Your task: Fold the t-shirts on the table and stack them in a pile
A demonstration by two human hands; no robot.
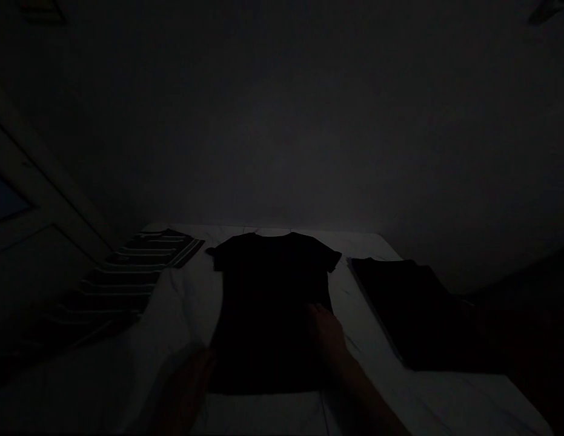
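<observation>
A black short-sleeved T-shirt (272, 309) lies spread out on the white marble-patterned table (182, 303), its neckline toward the wall and its hem toward me. My right hand (328, 333) rests on the right side of the shirt's body, its fingers lying on the cloth. At the lower left edge of the shirt is my left hand (195, 372), its fingertips at the side seam. The picture is very dark, so the left fingers are hard to make out, and I cannot tell whether they grip the cloth.
On the table's left side lies a dark striped shirt (131, 266) with light stripes. A dark folded cloth or garment pile (422, 315) lies at the right. Behind the table rises a plain wall (272, 133), and a pale door (40, 200) stands at the left.
</observation>
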